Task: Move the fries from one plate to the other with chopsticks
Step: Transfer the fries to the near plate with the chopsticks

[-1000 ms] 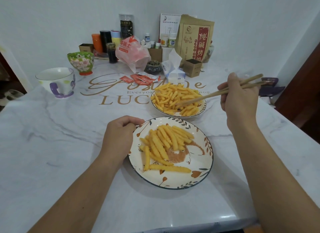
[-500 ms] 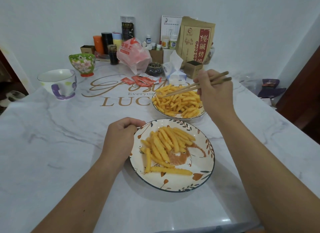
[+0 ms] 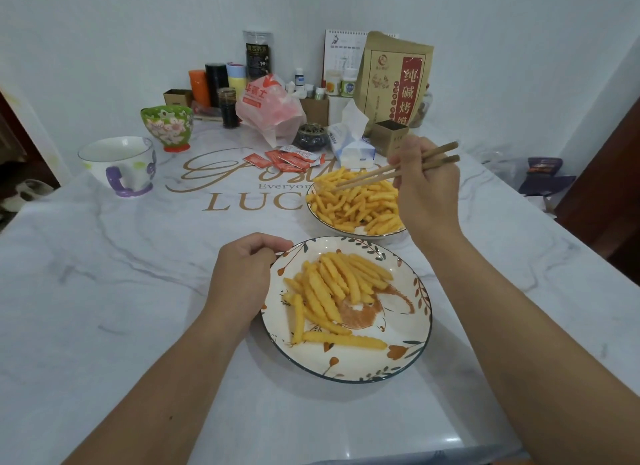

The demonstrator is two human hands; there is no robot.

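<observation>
Two plates sit mid-frame: the far plate heaped with fries, the near plate partly filled. The right hand pinches the chopsticks, tips over the heap's upper-left edge. Best pinch one loose fry mid-length. The left hand, fingers curled, steadies the near rim.

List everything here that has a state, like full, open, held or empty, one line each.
Far plate: heaped with fries.
Near plate: partly covered with fries.
Chopsticks: held, tips at the far pile.
Right hand: grips the chopsticks.
Left hand: curled at the near plate's rim.
Purple-handled cup: upright, contents hidden.
Tissue pack: open, a tissue sticking up.
Brown paper bag: upright.
</observation>
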